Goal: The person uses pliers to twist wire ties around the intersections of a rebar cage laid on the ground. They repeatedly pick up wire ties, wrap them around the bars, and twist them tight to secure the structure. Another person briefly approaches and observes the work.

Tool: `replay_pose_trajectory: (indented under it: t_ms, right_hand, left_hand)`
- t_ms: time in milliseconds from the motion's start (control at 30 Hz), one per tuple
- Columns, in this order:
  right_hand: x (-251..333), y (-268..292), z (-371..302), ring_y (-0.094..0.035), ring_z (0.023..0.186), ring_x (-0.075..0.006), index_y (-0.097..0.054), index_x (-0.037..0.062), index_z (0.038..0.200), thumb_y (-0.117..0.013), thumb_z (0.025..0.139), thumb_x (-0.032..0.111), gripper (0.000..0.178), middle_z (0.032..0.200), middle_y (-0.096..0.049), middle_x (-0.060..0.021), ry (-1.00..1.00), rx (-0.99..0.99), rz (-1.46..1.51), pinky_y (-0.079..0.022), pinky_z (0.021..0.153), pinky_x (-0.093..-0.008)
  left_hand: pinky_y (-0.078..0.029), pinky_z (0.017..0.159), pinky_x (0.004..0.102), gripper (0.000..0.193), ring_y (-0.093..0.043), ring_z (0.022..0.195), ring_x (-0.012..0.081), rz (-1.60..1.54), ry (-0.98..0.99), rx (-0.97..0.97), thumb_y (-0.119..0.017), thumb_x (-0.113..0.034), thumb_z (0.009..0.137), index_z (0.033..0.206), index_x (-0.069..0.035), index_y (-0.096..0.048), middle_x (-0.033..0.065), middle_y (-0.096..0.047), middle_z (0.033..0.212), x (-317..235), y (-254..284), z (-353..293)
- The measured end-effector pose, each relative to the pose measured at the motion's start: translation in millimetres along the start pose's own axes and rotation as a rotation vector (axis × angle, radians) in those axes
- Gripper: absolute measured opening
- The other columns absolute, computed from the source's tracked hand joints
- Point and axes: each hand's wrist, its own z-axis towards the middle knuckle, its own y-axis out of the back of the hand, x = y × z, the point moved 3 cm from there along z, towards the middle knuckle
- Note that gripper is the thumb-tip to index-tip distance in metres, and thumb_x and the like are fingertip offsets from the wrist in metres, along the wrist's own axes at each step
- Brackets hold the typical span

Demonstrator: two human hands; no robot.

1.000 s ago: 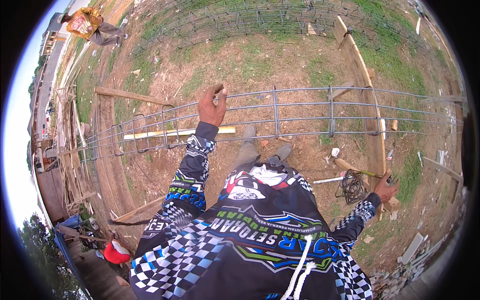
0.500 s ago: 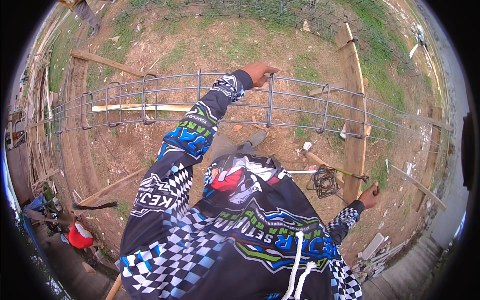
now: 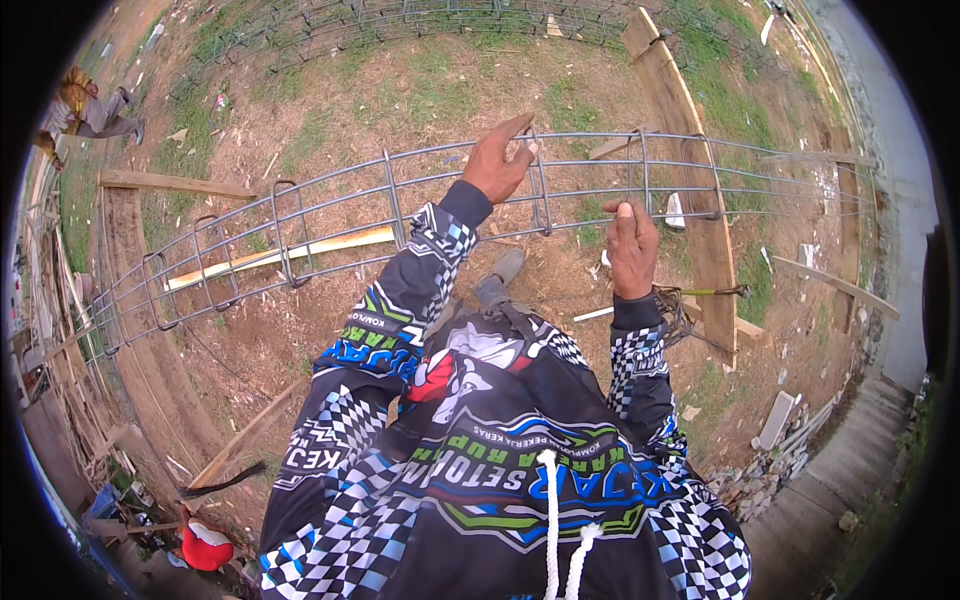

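Observation:
A long cage of steel reinforcing bars (image 3: 440,170) with square stirrups runs across in front of me, resting on planks. My left hand (image 3: 497,162) is over its far top bar, index finger stretched and thumb apart, beside one stirrup (image 3: 541,185). I see nothing held in it. My right hand (image 3: 632,248) is at the near side of the cage, close to another stirrup (image 3: 644,175). Its fingers are curled in with the thumb against them; whatever they hold, if anything, is hidden.
An upright board (image 3: 690,170) supports the cage on the right, a wide plank (image 3: 140,290) on the left. Dark tie wire (image 3: 680,320) and a tool with a yellowish handle (image 3: 715,291) lie beside the board. Two other people are at the left, one in red (image 3: 206,546). More steel cages (image 3: 400,20) lie beyond.
My right hand has come up from the lower right to the near side of the cage. My left hand has shifted slightly along the top bar, and the view has turned.

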Motion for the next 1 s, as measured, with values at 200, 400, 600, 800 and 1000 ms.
replay_pose_trajectory:
  t_ms: [200, 400, 600, 800, 1000]
  right_hand:
    - [25, -150, -42, -0.037, 0.055, -0.0053, -0.061, 0.0019, 0.088, -0.045, 0.098, 0.024, 0.029, 0.060, -0.041, 0.0035, -0.106, 0.613, 0.130, -0.030, 0.051, -0.0238]
    - [51, -217, -85, -0.058, 0.060, -0.0263, -0.062, 0.0027, 0.086, -0.045, 0.095, 0.019, 0.025, 0.068, -0.060, -0.0147, 0.454, 0.831, -0.246, -0.042, 0.057, -0.0367]
    - [51, -258, -135, -0.060, 0.071, -0.0197, -0.065, 0.0025, 0.095, -0.050, 0.094, 0.019, 0.022, 0.077, -0.063, -0.0106, 0.300, 1.298, -0.324, -0.046, 0.067, -0.0337]
    - [46, -291, -155, -0.057, 0.082, -0.0135, -0.066, 0.0048, 0.102, -0.054, 0.094, 0.021, 0.022, 0.084, -0.064, -0.0078, 0.284, 1.813, -0.190, -0.044, 0.077, -0.0302]
    - [50, -293, -170, -0.056, 0.085, -0.0140, -0.067, 0.0047, 0.103, -0.052, 0.096, 0.024, 0.025, 0.086, -0.064, -0.0054, 0.164, 1.800, -0.338, -0.044, 0.079, -0.0309]
  left_hand:
    - [-0.056, 0.081, 0.0341, 0.041, -0.066, 0.097, 0.0250, -0.806, 0.224, -0.423, -0.056, -0.021, 0.095, 0.127, 0.004, -0.050, 0.0211, -0.060, 0.118, -44, 67, -101]
    - [-0.057, 0.066, 0.0306, 0.038, -0.067, 0.075, 0.0174, -0.695, 0.337, -0.592, -0.063, -0.024, 0.091, 0.117, 0.004, -0.057, 0.0117, -0.068, 0.093, -51, 158, -181]
    - [-0.056, 0.068, 0.0307, 0.026, -0.068, 0.076, 0.0203, -1.047, 0.308, -0.882, -0.061, -0.027, 0.093, 0.102, -0.002, -0.061, 0.0088, -0.067, 0.082, -52, 176, -302]
    - [-0.056, 0.067, 0.0319, 0.022, -0.068, 0.072, 0.0215, -1.179, 0.081, -1.034, -0.058, -0.022, 0.094, 0.106, -0.004, -0.061, 0.0092, -0.066, 0.079, -73, 159, -378]
    - [-0.053, 0.060, 0.0270, 0.024, -0.063, 0.063, 0.0154, -0.724, 0.247, -1.068, -0.057, -0.020, 0.094, 0.110, -0.001, -0.062, 0.0068, -0.063, 0.076, -57, 167, -384]
